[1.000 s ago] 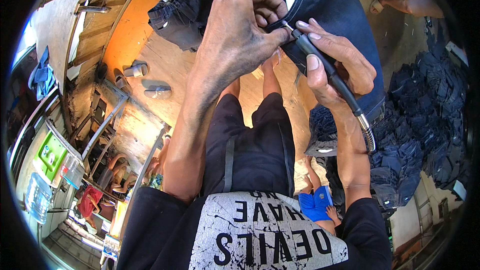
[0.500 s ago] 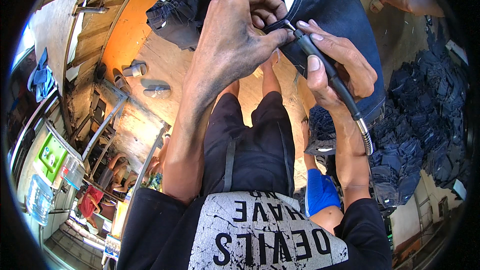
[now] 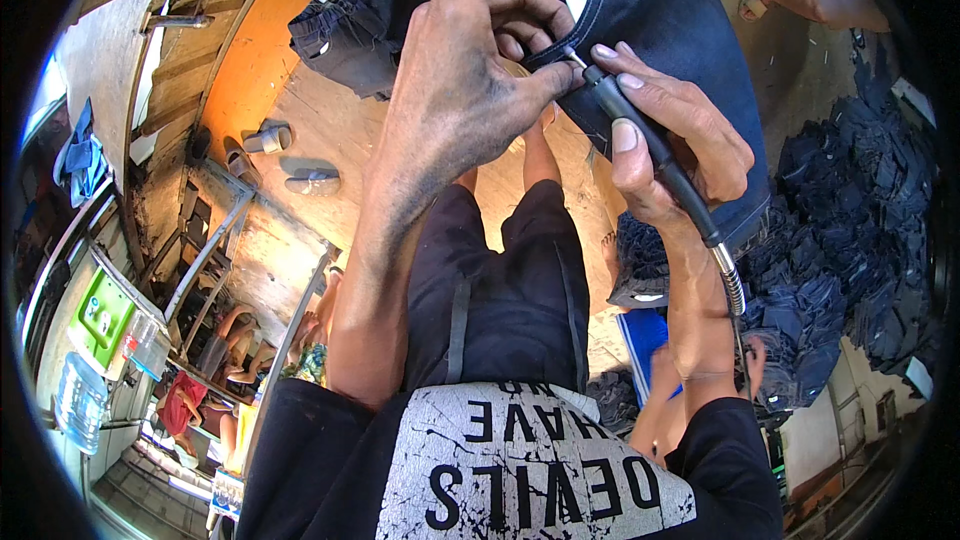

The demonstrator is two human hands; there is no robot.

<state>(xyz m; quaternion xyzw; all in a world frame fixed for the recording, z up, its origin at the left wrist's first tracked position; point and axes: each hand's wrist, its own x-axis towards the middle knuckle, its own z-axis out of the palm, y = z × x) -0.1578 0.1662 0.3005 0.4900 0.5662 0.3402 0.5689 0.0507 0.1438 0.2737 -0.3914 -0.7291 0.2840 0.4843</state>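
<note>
A dark blue denim garment (image 3: 670,10) with pale stitching along a curved edge spreads out at the top of the view. My left hand (image 3: 465,90) is closed on that edge, its fingers curled and the thumb against the cloth. My right hand (image 3: 700,135) grips a black pen-shaped rotary tool (image 3: 655,135) like a pen. A spring-sleeved cable runs from the tool's rear end past my right wrist. Its thin metal tip is at the stitched edge, close to my left thumb; whether it touches the cloth I cannot tell.
Folded dark trousers (image 3: 355,35) lie beyond my left forearm. A big heap of dark denim pieces (image 3: 835,230) fills the right side. Sandals (image 3: 268,137) rest on the wooden floor at left. Behind my right forearm a person in blue shorts (image 3: 655,350) is close by.
My hands and the tool have shifted only slightly, with the tip still at the stitched edge. The person behind my right arm has moved, and a hand now shows beside my forearm.
</note>
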